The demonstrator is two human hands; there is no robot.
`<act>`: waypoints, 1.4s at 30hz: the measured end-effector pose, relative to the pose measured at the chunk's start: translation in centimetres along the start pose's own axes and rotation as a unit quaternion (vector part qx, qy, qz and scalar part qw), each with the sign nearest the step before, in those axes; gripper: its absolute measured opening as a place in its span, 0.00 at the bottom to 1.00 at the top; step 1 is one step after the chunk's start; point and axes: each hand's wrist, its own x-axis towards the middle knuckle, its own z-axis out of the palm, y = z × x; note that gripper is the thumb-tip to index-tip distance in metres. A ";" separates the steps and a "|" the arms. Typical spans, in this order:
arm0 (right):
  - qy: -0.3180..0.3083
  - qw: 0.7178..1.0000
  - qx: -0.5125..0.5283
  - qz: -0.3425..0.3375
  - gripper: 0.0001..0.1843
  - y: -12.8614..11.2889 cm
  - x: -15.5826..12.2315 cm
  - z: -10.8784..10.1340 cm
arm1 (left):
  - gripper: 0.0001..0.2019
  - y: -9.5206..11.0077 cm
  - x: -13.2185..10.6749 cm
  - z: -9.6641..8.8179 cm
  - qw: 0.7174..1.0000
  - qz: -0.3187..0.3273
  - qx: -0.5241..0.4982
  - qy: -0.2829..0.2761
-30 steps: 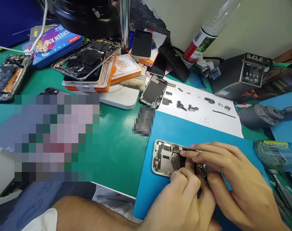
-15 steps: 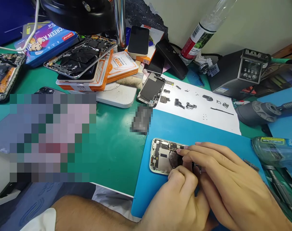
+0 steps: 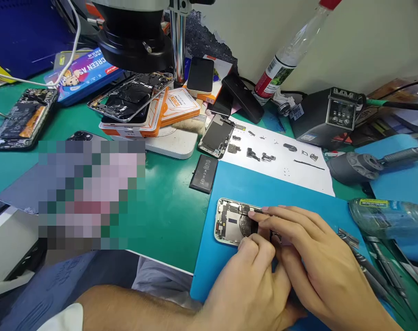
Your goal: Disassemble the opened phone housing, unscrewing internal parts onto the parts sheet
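An opened phone housing (image 3: 233, 221) lies on the blue mat (image 3: 209, 262), its inside facing up with a bare metal plate and a round coil showing. My left hand (image 3: 246, 280) is closed at its near edge, knuckles bent and fingertips hidden. My right hand (image 3: 315, 253) reaches over its right end from the other side, the forefinger touching the inside near the top edge. Both hands grip the housing and cover its right half. What lies between the fingers there is hidden. A black phone battery (image 3: 204, 174) rests left of the mat's top corner.
Small phone parts (image 3: 259, 155) and screws lie on a white sheet (image 3: 308, 179) behind the mat, beside a removed screen (image 3: 217, 135). Tweezers (image 3: 384, 266) and a clear bottle (image 3: 384, 218) lie at right. A microscope (image 3: 134, 41) overhangs stacked boxes (image 3: 181, 105) at the back.
The view has shifted and tilted, so more of the microscope and the tools at right show. My hands stay on the phone housing, their fingers shifted only slightly.
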 end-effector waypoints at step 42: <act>-0.235 0.943 0.011 -0.236 0.12 5.7 10.6 -0.6 | 0.20 -0.2 -0.4 0.4 0.999 -0.013 -0.052 -0.007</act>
